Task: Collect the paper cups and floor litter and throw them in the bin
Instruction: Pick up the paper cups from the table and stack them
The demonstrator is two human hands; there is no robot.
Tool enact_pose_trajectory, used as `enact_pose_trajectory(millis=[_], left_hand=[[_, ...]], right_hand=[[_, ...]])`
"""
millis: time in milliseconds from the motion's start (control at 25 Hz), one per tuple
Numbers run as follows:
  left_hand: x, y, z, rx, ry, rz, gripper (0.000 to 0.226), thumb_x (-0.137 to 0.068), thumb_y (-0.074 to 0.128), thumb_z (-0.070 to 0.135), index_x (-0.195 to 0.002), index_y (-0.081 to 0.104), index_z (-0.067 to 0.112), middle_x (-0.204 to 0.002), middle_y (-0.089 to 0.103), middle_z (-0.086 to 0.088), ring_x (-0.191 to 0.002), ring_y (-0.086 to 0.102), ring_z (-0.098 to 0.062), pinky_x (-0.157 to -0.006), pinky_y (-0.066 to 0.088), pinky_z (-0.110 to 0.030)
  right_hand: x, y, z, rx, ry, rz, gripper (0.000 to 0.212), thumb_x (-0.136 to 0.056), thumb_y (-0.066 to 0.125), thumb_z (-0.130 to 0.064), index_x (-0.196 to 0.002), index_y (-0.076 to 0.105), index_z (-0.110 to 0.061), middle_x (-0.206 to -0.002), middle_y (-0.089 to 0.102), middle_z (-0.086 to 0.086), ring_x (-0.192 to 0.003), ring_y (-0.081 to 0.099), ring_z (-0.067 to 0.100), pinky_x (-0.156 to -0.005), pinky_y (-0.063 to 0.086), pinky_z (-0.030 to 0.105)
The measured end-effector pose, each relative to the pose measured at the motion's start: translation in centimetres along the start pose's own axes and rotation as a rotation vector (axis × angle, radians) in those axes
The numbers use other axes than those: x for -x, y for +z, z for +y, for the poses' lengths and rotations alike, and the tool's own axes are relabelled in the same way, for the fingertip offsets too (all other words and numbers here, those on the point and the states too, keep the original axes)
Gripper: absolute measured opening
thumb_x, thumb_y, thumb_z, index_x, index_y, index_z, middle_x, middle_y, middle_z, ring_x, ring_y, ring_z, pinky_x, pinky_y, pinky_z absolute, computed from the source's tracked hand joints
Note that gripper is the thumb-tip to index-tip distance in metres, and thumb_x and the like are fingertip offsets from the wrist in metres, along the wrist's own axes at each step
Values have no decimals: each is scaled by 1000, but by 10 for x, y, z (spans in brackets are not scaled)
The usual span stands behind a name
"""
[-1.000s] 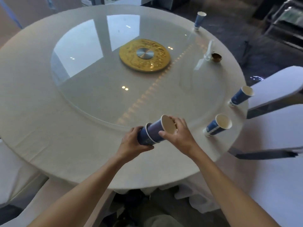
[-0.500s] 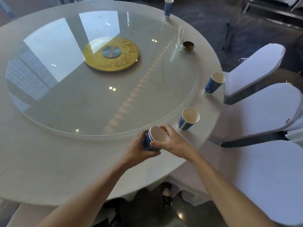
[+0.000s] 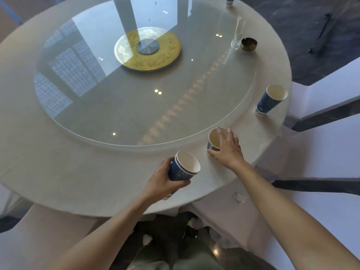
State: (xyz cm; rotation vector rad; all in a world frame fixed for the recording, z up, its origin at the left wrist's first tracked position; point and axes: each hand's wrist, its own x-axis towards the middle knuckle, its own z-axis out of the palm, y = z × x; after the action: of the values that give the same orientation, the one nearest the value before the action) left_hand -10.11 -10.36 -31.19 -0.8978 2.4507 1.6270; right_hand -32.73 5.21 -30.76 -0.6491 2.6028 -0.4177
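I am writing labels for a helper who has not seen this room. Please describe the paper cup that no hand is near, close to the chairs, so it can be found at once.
Start at the round white table with its glass turntable. Follow the table's rim on the right, beside the white-covered chairs. There stands the lone blue paper cup, upright, its mouth open; unlike the nearer cup under the right hand and the nested cups in the left hand, nobody touches it.

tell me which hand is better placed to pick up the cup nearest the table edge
Right. The right hand is open and already curved around that cup, fingers at its rim. The left hand is busy: its grip is closed on the stacked cups, and it sits farther from the target.
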Motion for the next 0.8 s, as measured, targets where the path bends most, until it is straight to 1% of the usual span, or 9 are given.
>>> enact_pose_trajectory(millis=[80,200,280,360,440,520,600,720,800], left_hand=[[9,4,-5,-9,-16,13,88,-63,93,49,-140,51,39,-126,65,9,-114,67,-9,-89,56,-25],[18,6,-11,-52,-17,6,90,-63,92,50,-142,50,36,-128,63,7,-117,65,-13,-96,57,-34],[22,10,-11,-113,-15,-7,89,-68,92,44,-145,49,31,-129,59,5,-116,62,-15,-93,53,-31],[26,20,-10,-164,-35,-29,87,-72,91,41,-145,47,28,-126,56,2,-112,61,-17,-86,48,-26],[35,39,-9,-159,-15,-66,86,-72,90,42,-145,46,29,-124,55,3,-108,60,-15,-77,47,-20],[42,61,-7,-150,29,-112,87,-72,90,45,-145,44,31,-125,53,6,-110,59,-13,-77,47,-16],[47,81,-4,-143,70,-153,88,-73,90,47,-146,43,32,-128,52,7,-113,59,-13,-85,50,-20],[56,105,10,-147,143,-219,89,-73,91,47,-146,44,31,-130,54,7,-114,59,-12,-89,52,-23],[58,118,14,-137,159,-241,89,-72,91,49,-145,44,33,-132,56,7,-112,60,-10,-88,53,-21]], right_hand=[[0,0,1,-76,19,43,93,-81,74,-41,-157,23,-24,-146,27,15,-135,35,40,-102,44,46],[19,-9,-4,-196,88,141,81,-78,73,-41,-147,35,-22,-132,34,12,-125,43,37,-96,45,41],[45,-20,-6,-418,111,189,80,-78,72,-44,-147,37,-23,-129,34,8,-119,46,31,-95,47,38],[80,-32,-6,-626,105,215,77,-78,68,-42,-147,39,-23,-128,33,4,-114,47,23,-88,45,28],[117,-38,-3,-670,73,229,76,-74,64,-41,-145,44,-22,-129,36,5,-114,46,18,-86,40,21],[148,-38,5,-632,55,225,75,-71,64,-38,-142,49,-20,-129,38,6,-115,48,18,-94,39,23],[173,-33,19,-594,56,180,73,-73,69,-36,-142,50,-19,-127,39,4,-113,50,17,-99,41,28],[195,-26,47,-547,79,99,67,-82,80,-27,-142,51,-22,-131,41,6,-112,51,15,-104,45,33],[202,-21,62,-557,85,58,69,-80,82,-33,-141,51,-26,-130,42,6,-114,53,16,-107,47,38]])
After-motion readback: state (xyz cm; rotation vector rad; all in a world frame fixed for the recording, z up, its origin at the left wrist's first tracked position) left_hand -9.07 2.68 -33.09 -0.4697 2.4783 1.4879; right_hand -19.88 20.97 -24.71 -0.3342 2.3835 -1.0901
